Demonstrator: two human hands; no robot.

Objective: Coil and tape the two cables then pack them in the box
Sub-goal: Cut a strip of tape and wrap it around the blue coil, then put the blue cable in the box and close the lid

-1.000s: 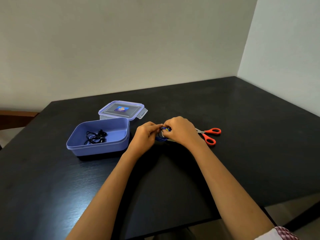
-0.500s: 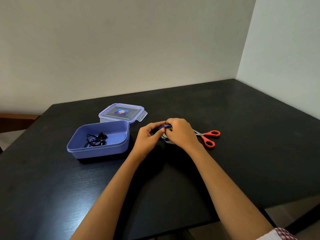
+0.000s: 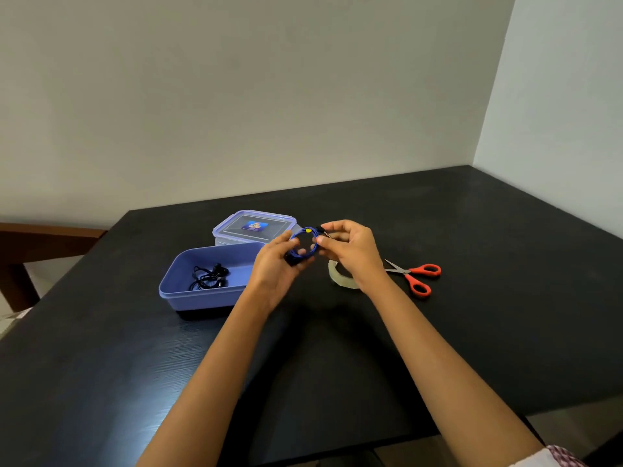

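Now, blue cable (image 3: 302,231): wound into a small round ring of several thin, glossy strands, held in the air above the bench between both hands; a small yellow spot sits on its top arc, and a dark plug with a metal tip sticks out at its upper right.
Left hand (image 3: 274,267): fingers curled round the ring's lower left side, gripping it, palm turned inward.
Right hand (image 3: 350,251): thumb and fingertips pinch the ring's right side just by the plug; the other fingers are loosely bent.
Box (image 3: 202,294): rectangular tub of matte periwinkle plastic with rounded corners and a thick rim, open, standing on the bench left of the hands.
Black cable (image 3: 209,276): thin, bundled in a loose tangle of loops, lying on the box floor.
Lid (image 3: 254,227): clear plastic with purple edge and snap flaps, a blue label in the middle, flat on the bench just behind the box.
Tape roll (image 3: 338,278): translucent, pale ring lying flat, partly hidden under the right wrist.
Scissors (image 3: 414,274): shiny steel blades, orange-red oval loop handles, lying right of the tape roll, blades towards it.
Bench (image 3: 505,298): black, with a fine wood grain and a dull sheen.
Sleeve (image 3: 556,458): patterned cloth at the right arm's lower edge.
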